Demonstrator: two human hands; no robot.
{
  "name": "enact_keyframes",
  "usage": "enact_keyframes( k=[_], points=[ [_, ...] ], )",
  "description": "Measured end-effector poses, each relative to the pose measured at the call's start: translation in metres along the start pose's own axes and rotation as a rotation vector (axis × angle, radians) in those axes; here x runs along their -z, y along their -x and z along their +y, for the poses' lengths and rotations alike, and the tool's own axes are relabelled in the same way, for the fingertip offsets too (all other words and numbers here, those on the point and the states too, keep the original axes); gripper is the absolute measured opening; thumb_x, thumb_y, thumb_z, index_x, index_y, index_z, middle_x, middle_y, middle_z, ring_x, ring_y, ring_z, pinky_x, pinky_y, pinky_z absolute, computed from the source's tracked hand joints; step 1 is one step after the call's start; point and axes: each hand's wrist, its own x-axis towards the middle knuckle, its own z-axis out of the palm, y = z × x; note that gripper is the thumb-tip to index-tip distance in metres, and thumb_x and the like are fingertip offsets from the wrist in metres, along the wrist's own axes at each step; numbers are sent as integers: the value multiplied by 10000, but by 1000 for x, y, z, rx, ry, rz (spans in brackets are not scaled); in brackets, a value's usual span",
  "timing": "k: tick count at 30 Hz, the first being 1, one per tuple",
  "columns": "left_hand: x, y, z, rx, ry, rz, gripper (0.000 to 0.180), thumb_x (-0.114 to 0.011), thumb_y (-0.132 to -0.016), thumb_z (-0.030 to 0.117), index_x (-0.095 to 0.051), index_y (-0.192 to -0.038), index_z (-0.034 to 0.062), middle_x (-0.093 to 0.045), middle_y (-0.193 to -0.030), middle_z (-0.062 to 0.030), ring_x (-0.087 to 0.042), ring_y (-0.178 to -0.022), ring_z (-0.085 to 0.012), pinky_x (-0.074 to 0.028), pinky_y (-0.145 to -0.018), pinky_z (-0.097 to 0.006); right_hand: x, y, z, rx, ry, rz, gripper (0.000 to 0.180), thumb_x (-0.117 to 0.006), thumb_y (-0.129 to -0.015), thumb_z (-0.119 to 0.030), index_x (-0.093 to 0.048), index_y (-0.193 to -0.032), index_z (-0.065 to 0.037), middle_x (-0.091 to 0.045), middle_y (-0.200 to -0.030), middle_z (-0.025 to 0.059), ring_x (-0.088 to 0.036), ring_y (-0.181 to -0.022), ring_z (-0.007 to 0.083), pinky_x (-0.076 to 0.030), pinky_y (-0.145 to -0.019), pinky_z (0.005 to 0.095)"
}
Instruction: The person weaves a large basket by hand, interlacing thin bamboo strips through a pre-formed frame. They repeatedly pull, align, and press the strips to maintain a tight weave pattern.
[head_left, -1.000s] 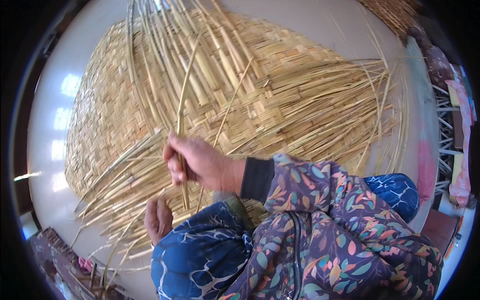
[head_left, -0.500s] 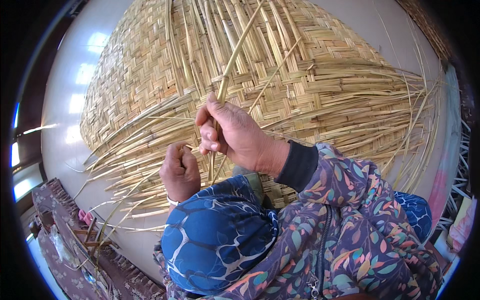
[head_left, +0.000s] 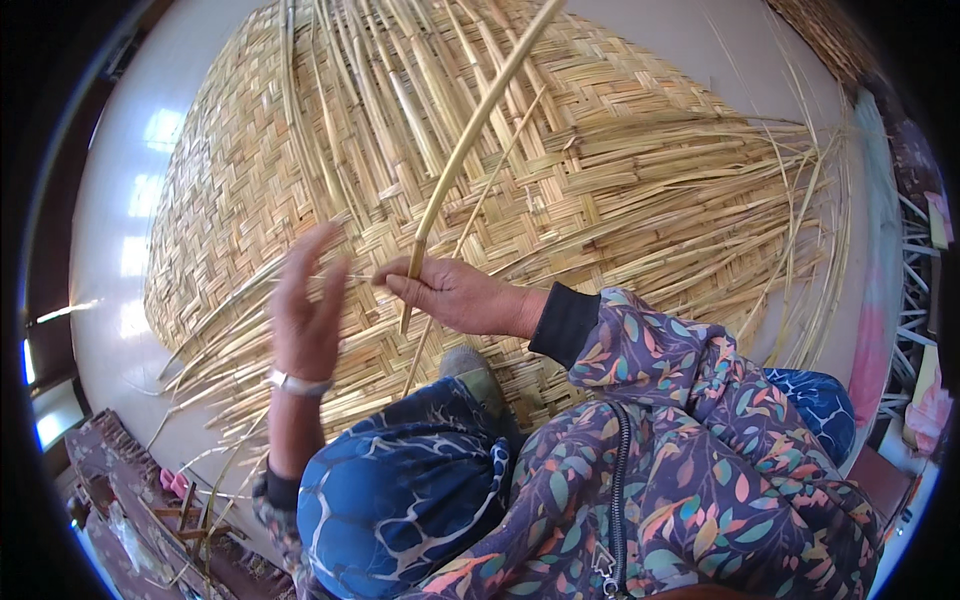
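Note:
A large woven reed mat (head_left: 225, 175) spreads over the floor before me, its herringbone weave giving way to loose strip ends on both sides. Between thumb and fingers, my right hand (head_left: 465, 295) pinches a long pale reed strip (head_left: 450, 170) that slants up past the far edge of the view. My left hand (head_left: 308, 310) is raised over the mat's left part, slightly blurred, its fingers stretched out with nothing visible in them. A thinner strip (head_left: 490, 190) lies slantwise behind the held one.
Loose reed ends (head_left: 790, 220) fan out at the right. My blue-patterned knee (head_left: 385, 490) and grey shoe tip (head_left: 460, 360) are close to the mat's near edge. A dark flowered cloth-covered seat (head_left: 120, 480) stands at lower left, a metal rack (head_left: 915, 280) at far right.
My left hand has opened and moved left, away from the strip. My right hand has lowered slightly, still gripping the strip. The whole view has shifted a little.

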Motion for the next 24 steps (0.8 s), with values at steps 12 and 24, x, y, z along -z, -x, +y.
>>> enact_keyframes(
  k=[12,24],
  points=[
    [-71,-14,-7,272,754,-426,210,-596,-868,151,-629,-1005,-4,-635,-796,-33,-577,-721,-90,-479,-666,-222,57,28,0,-252,70,-85,328,-553,-887,-318,-599,-984,-8,-610,-819,55,-570,-841,146,-459,-767,280],
    [-96,-1,-13,443,790,-545,197,-644,-836,178,-592,-911,3,-595,-733,-19,-565,-652,-87,-465,-577,-212,79,32,-5,-422,-300,168,183,-603,-865,-199,-570,-947,-39,-597,-800,11,-567,-658,66,-465,-587,199]
  ],
)
